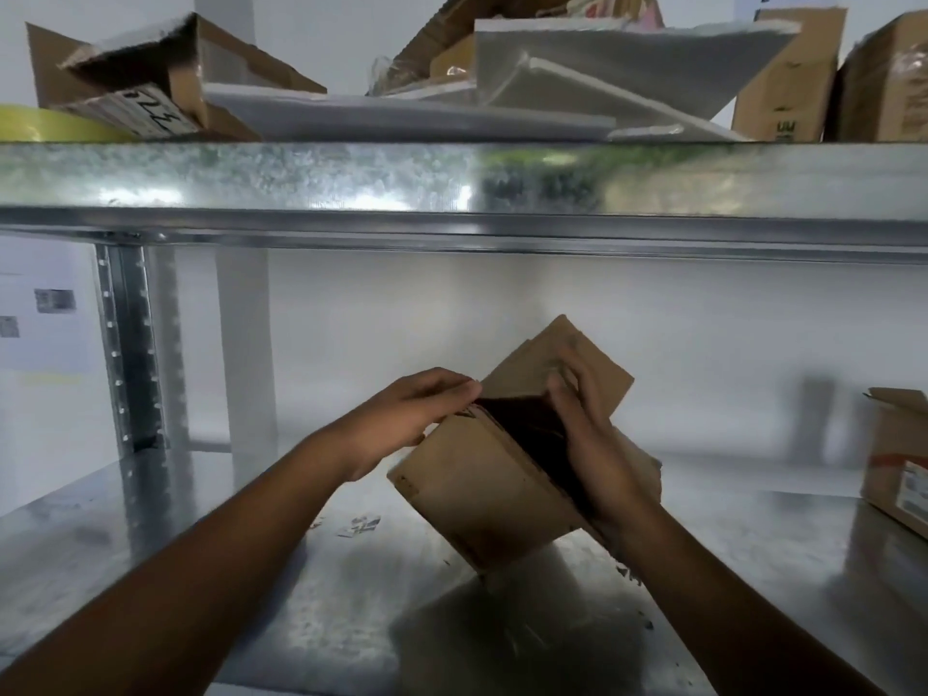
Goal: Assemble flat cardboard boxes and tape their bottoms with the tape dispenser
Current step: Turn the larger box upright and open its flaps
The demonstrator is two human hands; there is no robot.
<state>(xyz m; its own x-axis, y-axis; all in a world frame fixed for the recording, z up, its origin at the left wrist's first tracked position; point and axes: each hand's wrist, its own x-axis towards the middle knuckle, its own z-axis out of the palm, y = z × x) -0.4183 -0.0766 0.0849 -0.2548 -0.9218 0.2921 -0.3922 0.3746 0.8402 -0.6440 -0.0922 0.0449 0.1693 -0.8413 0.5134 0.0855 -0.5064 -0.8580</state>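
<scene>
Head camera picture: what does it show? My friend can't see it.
A person holds a half-opened brown cardboard box over a metal shelf, the left grip pinching its top edge and the right grip curled round its other side. Other boxes and white sheets clutter the shelf above.

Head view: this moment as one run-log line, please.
cardboard box: partly opened, tilted | left hand: grips opening's edge | right hand: grips flap side | below: metal shelf

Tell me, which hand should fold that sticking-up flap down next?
Probably the right hand: its fingers already curl over the raised flap, while the left hand grips the cardboard box at its left edge, steadying it.
</scene>
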